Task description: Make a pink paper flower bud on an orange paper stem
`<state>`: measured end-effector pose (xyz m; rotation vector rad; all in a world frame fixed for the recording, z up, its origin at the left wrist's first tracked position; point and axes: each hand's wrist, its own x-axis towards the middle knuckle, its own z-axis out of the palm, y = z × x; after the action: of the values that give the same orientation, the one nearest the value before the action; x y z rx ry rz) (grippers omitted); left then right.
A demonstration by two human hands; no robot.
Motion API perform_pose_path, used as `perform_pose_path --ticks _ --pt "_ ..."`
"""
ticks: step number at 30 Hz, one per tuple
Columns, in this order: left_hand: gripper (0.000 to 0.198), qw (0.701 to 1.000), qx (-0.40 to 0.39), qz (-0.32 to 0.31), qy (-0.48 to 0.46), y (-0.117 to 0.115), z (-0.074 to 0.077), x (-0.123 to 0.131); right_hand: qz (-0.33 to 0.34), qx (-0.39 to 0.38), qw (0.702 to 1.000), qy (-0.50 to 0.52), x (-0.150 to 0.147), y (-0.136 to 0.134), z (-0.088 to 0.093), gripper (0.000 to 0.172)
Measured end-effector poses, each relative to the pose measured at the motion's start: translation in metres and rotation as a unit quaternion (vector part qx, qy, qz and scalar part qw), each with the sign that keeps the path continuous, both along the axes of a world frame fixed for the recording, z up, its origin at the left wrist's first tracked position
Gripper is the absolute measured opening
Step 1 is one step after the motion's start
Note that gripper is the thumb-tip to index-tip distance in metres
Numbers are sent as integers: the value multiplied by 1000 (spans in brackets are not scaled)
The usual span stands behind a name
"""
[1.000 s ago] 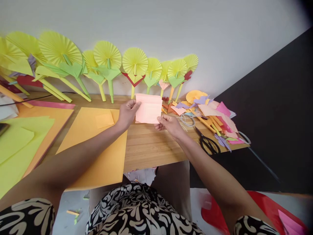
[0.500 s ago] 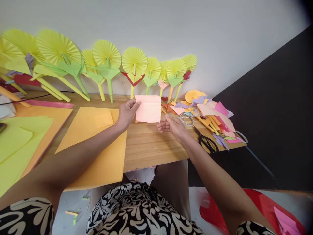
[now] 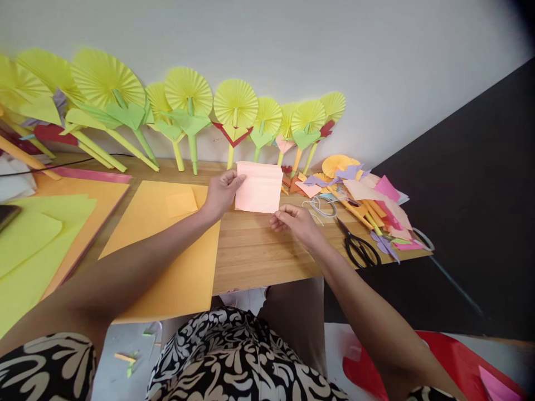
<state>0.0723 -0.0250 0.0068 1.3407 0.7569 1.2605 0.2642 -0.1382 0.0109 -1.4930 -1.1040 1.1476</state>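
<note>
A square of pale pink paper (image 3: 259,188), which looks folded or layered with faint horizontal creases, is held up over the wooden table (image 3: 259,250). At its upper left edge, my left hand (image 3: 223,194) pinches it, thumb on the near face. My right hand (image 3: 295,221) is at the lower right corner, thumb and fingertips closed together on that corner. To the left of the paper lies a big orange sheet (image 3: 167,256) with a smaller orange piece (image 3: 181,202) on it. Black scissors (image 3: 360,248) rest to the right of my right hand.
Yellow pleated paper flowers (image 3: 235,104) lean along the wall. White string (image 3: 324,206) and a heap of paper scraps (image 3: 378,203) lie at the right. Yellow-green sheets (image 3: 45,239) cover the left side. Below are a red bag-like thing (image 3: 449,356) and floor scraps (image 3: 127,359).
The pink paper now tilts slightly. My right hand's fingers have drawn closer together and closed at its lower right corner. The whole view has shifted a little.
</note>
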Motion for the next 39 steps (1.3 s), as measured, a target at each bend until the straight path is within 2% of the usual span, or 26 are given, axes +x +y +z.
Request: perform_pose_path --ticks 3,6,8,11,14,17,24,30,34,39 --pt "28 1000 4 -3 -1 1 0 -1 -19 -9 1000 -8 9 -2 -7 25" --pt "28 1000 4 1 2 0 -1 0 -63 0 998 13 12 -4 -7 38" --pt "30 1000 8 -3 11 -3 -1 1 -64 33 997 36 9 -5 -3 44" --pt "30 1000 12 -26 13 -10 1 2 -43 96 994 28 -1 -5 2 39" --pt "33 998 1 -57 -5 -17 4 2 -87 137 987 -4 -12 -5 -3 33" --pt "34 995 -35 -81 -40 -23 9 2 -117 157 980 -17 -18 -7 -11 35" --pt "40 978 -124 -154 -69 -35 15 4 -128 148 980 -19 -25 -18 -14 35" --pt "38 973 -128 -179 -72 -35 12 5 -129 151 980 -9 -26 -26 -14 35" --pt "33 975 -119 -178 -58 -38 11 6 -122 167 978 32 -23 -24 -10 31" --pt "32 977 -115 -177 -17 -42 15 7 -157 192 966 71 -20 -18 -8 31"
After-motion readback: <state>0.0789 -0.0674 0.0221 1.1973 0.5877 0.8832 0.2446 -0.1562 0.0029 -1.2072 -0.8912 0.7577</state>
